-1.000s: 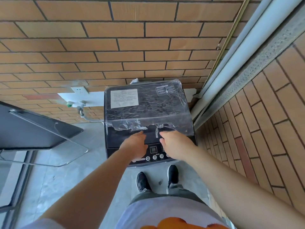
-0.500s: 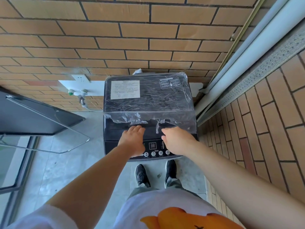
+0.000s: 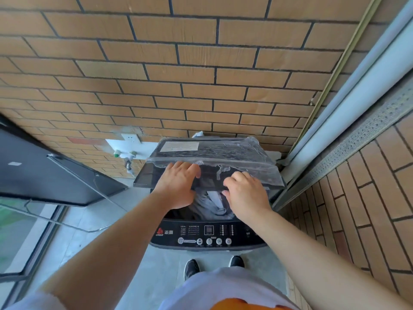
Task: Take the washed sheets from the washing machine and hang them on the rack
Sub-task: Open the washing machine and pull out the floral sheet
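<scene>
Brick wall (image 3: 201, 63) behind washing machine (image 3: 210, 233) — tap (image 3: 127, 158) left, lid (image 3: 210, 162) half-raised over sheets (image 3: 210, 204)

Setting: laundry corner of a home balcony or utility nook, semi-outdoor; evidence follows. Top-loading washing machine (image 3: 207, 233) directly below both hands, its panel of buttons and a small display nearer the person than the hands; tan brick-tile wall (image 3: 178, 63) beyond the hands, continuing on a second wall (image 3: 380, 198) to their right; wall socket (image 3: 130, 138) and water tap (image 3: 127, 156) on a white plate, left of the hands and beyond them; bare grey concrete floor (image 3: 89, 231) below and to the left; glazed window frame (image 3: 26, 238) far left, greenery visible through it; pale downpipe (image 3: 348, 104) running up the corner to the right.
</scene>
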{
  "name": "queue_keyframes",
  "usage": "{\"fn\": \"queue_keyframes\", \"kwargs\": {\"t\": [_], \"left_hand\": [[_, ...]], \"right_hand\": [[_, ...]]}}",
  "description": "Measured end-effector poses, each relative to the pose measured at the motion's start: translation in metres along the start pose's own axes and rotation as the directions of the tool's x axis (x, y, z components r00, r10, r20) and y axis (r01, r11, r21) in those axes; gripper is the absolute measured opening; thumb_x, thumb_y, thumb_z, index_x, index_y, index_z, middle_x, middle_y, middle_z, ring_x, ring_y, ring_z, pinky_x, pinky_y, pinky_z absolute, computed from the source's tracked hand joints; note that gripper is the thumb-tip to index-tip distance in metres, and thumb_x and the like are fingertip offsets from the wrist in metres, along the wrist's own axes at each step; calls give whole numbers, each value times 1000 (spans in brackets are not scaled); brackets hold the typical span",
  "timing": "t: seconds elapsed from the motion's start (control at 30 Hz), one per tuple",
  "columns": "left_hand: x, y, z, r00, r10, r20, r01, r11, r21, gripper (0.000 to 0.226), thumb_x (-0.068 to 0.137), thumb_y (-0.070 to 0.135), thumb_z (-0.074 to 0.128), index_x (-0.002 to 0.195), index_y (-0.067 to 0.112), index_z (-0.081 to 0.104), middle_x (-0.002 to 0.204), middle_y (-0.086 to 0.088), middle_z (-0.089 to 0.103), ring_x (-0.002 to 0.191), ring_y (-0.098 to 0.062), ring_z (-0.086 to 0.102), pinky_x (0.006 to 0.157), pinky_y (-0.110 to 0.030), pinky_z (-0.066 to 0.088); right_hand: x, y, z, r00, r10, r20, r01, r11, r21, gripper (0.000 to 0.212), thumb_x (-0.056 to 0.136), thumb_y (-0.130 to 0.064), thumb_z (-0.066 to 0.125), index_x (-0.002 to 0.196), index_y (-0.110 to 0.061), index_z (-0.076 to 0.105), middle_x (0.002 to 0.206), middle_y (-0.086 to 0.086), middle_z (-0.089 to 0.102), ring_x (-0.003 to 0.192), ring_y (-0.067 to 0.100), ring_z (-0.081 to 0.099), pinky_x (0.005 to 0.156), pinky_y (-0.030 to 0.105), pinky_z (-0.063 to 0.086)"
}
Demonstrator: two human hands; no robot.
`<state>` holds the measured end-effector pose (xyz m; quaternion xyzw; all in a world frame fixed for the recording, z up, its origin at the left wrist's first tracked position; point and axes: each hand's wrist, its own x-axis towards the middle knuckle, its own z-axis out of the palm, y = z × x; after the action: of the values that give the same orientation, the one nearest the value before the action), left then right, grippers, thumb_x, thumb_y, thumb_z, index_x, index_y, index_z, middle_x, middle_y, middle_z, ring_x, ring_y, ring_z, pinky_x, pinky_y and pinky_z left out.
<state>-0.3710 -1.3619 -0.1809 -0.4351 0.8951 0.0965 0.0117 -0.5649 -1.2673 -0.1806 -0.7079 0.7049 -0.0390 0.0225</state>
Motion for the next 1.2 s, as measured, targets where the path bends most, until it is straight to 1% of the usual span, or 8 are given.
{"fn": "queue_keyframes", "kwargs": {"t": [0.23, 0.37, 0.5, 0.67, 0.77, 0.9, 1.03, 1.2], "left_hand": [[-5, -12, -15, 987, -18, -162, 13, 999, -29, 41, 74, 35, 84, 108, 24, 65, 128, 6, 62, 118, -23, 58, 101, -39, 44], [0, -14, -27, 924, -5, -382, -13, 999, -44, 31, 69, 20, 88, 89, 18, 64, 96, 2, 62, 88, -26, 62, 76, -38, 53], [13, -13, -38, 843, -19, -537, -30, 996, -82, 16, 79, -4, 68, 82, 12, 66, 87, -1, 60, 79, -28, 56, 64, -39, 51], [33, -16, -61, 849, -58, -524, 29, 997, -65, 31, 78, 1, 68, 108, 10, 69, 112, -5, 63, 98, -31, 60, 81, -45, 54], [43, -15, -74, 886, -119, -447, 92, 992, -82, 47, 83, 7, 66, 130, 10, 61, 142, -7, 54, 128, -30, 52, 104, -44, 45], [54, -16, -82, 910, -191, -368, 160, 980, -115, 59, 93, 15, 58, 150, 14, 41, 165, -3, 23, 151, -24, 23, 120, -39, 25], [69, -21, -89, 906, -200, -373, 192, 980, -57, 69, 94, 19, 54, 157, 16, 26, 169, -1, 9, 155, -20, 6, 123, -39, 16], [98, -31, -100, 931, -243, -273, 264, 963, 44, 82, 96, 25, 47, 161, 15, -3, 168, 0, -13, 155, -18, -12, 126, -39, 6]], "right_hand": [[27, 13, -26, 997, -44, -64, 46, 999, 19, 19, 88, -28, 74, 100, -13, 72, 100, 3, 65, 98, 28, 58, 81, 40, 48], [38, 11, -41, 987, 1, -164, 5, 999, 35, 15, 84, -23, 79, 81, -12, 69, 76, 2, 61, 70, 26, 60, 55, 32, 44], [60, 10, -59, 963, 98, -249, -79, 993, 85, 20, 104, -27, 52, 96, -12, 61, 84, 4, 62, 70, 27, 62, 51, 30, 33], [94, 11, -76, 944, 159, -289, -141, 986, 84, 22, 103, -25, 50, 110, -9, 64, 99, 10, 64, 80, 30, 66, 56, 33, 46], [112, 14, -84, 966, 141, -216, -137, 990, 34, 49, 96, -12, 56, 144, -9, 45, 123, 11, 58, 105, 29, 61, 79, 38, 54], [130, 18, -86, 982, 131, -139, -136, 990, -25, 80, 92, -14, 58, 158, -6, 13, 148, 11, 39, 131, 29, 43, 100, 41, 44], [138, 22, -83, 991, 127, 52, -126, 992, -17, 91, 92, -9, 57, 159, -10, -4, 167, 6, -9, 153, 29, 7, 119, 49, 25], [133, 19, -75, 979, 143, 147, -150, 988, 35, 88, 91, -3, 54, 159, -9, -2, 168, 6, -11, 155, 27, -1, 124, 49, 16]]}}
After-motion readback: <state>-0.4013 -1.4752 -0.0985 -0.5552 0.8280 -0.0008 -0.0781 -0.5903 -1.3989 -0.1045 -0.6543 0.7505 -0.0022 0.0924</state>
